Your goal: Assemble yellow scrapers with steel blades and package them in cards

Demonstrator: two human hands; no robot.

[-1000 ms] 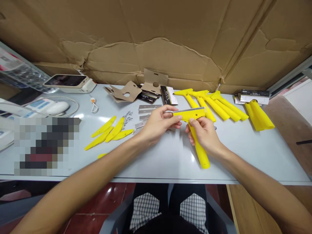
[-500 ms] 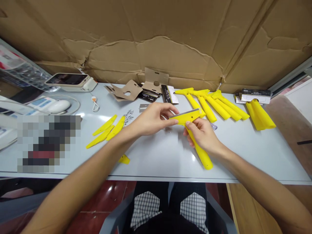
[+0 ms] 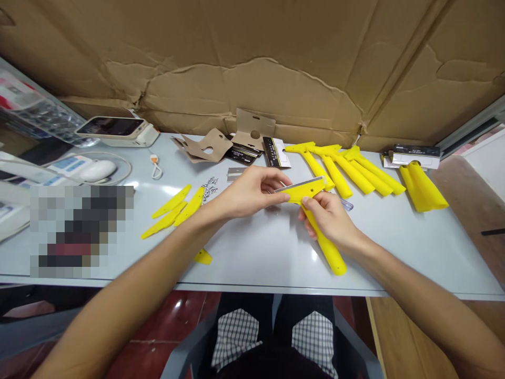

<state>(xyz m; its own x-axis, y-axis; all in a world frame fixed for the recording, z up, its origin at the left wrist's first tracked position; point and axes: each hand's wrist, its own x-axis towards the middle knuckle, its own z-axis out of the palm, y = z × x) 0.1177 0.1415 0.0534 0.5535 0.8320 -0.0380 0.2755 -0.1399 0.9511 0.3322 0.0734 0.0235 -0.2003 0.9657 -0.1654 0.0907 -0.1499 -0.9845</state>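
Observation:
A yellow scraper (image 3: pixel 324 243) with a metal blade along its top edge is held above the table by both hands. My left hand (image 3: pixel 252 193) pinches the left end of its head, thumb in front and fingers behind. My right hand (image 3: pixel 329 216) is closed round the upper handle, just below the head, with the thumb on the front. A small hole shows in the right part of the head. Left of my left hand lie loose yellow head plates (image 3: pixel 165 221), a heap of small screws (image 3: pixel 210 188) and thin metal blades (image 3: pixel 235 173).
Several yellow scraper handles (image 3: pixel 355 173) lie in a row at the back right, beside boxed yellow handles (image 3: pixel 423 187). Opened cardboard packaging (image 3: pixel 205 146) stands near the cardboard wall. A phone (image 3: pixel 114 128) rests at the back left, near a white mouse (image 3: pixel 97 171). A clear purplish object (image 3: pixel 346 205) is partly hidden behind my right hand.
The whole view has shifted very slightly. Both hands keep the same hold on the scraper.

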